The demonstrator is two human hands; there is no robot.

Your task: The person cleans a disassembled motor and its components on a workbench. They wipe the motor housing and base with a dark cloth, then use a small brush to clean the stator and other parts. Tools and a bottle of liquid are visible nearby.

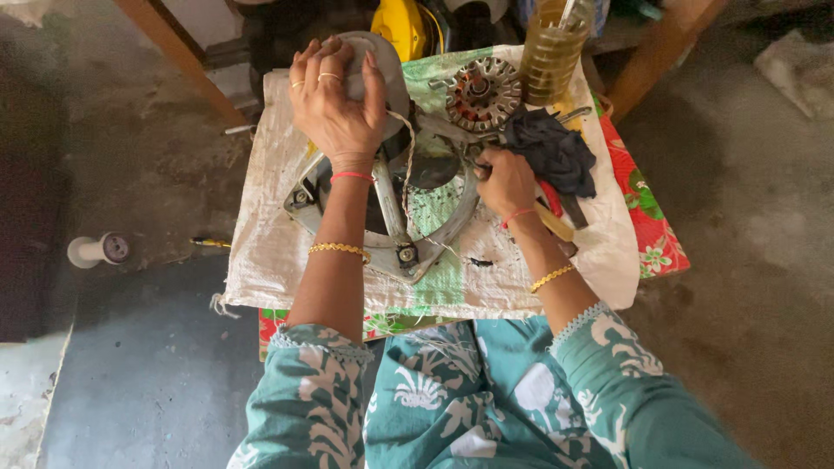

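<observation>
My left hand grips a round grey metal cap at the far end of a grey metal motor frame lying on a white woven sack. My right hand is closed on a dark cloth pressed against the frame's right side. Thin string runs across the frame. A round copper-wound stator lies just beyond the frame.
A bottle of yellowish oil stands at the far right of the sack. A flowered red cloth lies under the sack. A white spool lies on the concrete floor at left. Wooden legs rise behind.
</observation>
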